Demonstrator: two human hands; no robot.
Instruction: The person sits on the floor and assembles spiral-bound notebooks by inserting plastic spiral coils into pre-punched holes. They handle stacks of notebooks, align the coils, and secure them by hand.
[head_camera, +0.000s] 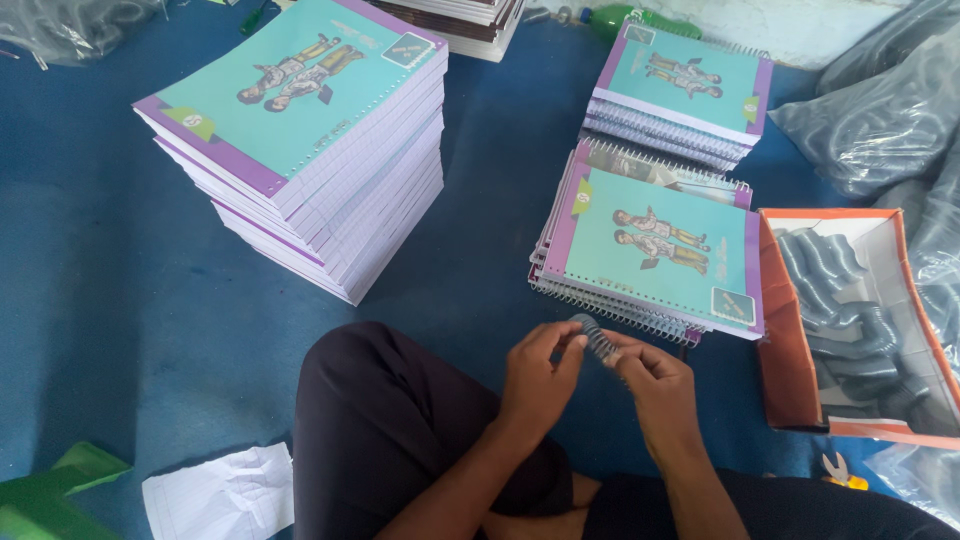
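Two hands, left hand (537, 372) and right hand (655, 380), are closed in a pinching grip on a small wire spiral (598, 336), probably a binding coil, just before a stack of bound notebooks (655, 255) on the blue floor (110, 270).

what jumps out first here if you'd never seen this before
The tall stack of unbound notebooks with teal and purple covers, upper left on the blue floor. Then, low in the middle, the left hand and right hand pinching a small wire spiral beside bound notebooks.
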